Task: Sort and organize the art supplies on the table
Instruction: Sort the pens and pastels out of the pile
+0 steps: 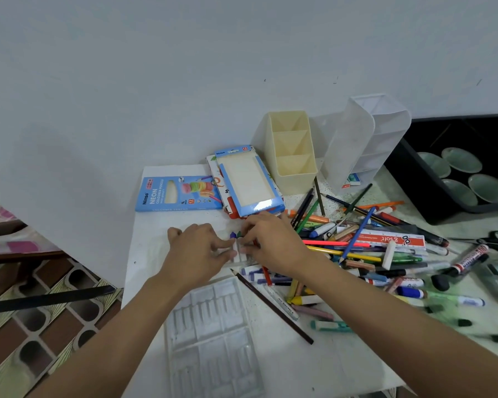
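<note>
The blue box [179, 194] reads "Ninso NEON COLOURED PENCILS". The right hand [270, 245] pinches crayons [235, 234], tips toward the wall [184, 67]; the left hand [197, 248] rests beside them, fingers relaxed.

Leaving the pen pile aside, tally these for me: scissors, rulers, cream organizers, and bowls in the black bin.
Scissors: 1
Ruler: 1
Cream organizer: 1
Bowls in the black bin: 4
Total: 7
</note>
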`<action>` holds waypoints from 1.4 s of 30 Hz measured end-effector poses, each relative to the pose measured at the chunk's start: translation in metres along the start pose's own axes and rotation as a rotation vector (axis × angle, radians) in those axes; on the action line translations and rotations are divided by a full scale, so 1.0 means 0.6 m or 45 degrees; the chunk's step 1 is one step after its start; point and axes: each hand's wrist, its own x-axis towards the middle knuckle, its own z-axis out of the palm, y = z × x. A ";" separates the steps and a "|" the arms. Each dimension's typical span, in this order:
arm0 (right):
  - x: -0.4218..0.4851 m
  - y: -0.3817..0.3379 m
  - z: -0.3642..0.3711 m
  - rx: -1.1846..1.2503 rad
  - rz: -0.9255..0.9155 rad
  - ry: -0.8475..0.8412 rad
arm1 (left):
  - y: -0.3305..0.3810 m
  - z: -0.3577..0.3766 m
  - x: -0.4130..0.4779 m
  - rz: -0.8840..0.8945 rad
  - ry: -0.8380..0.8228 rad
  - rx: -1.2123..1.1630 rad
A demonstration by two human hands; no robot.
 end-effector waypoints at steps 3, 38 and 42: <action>-0.004 0.006 -0.003 0.001 -0.001 0.002 | 0.005 -0.001 0.000 0.033 0.019 -0.010; -0.223 0.119 -0.048 -0.228 -0.326 0.009 | 0.181 0.064 -0.119 0.270 0.063 -0.031; -0.214 0.129 -0.054 -0.105 -0.272 -0.066 | 0.177 0.049 -0.118 0.127 0.019 -0.194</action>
